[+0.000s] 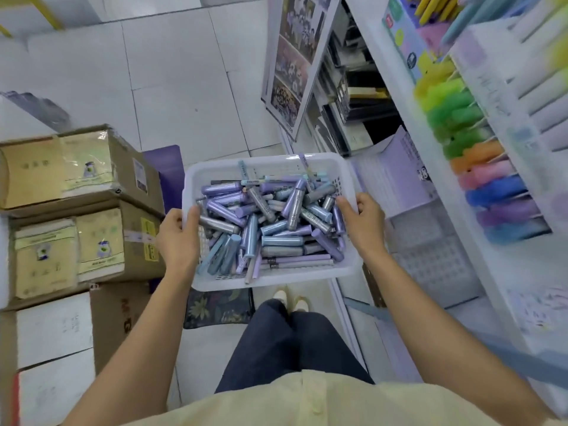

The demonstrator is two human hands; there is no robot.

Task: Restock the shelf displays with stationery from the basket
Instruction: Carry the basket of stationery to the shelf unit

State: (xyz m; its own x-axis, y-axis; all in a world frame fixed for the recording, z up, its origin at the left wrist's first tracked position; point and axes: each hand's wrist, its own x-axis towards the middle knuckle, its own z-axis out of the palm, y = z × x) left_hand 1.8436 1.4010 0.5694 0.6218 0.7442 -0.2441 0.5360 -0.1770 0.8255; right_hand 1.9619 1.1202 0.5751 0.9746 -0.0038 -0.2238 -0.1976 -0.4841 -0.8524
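My left hand (178, 236) and right hand (362, 222) grip opposite rims of the white basket (270, 279); purple, blue, grey markers (264, 222) piled between them.

White tiled floor (172, 72) bears stacked cardboard boxes (83, 204); the shelf (442, 186) holds rows of coloured markers (491, 192)

Stacked cardboard boxes (76, 192) stand left of the left fingers (189, 218); a floral mat (218, 309) lies on the floor beneath them; a picture board (295, 56) stands well beyond the right fingers (345, 206).
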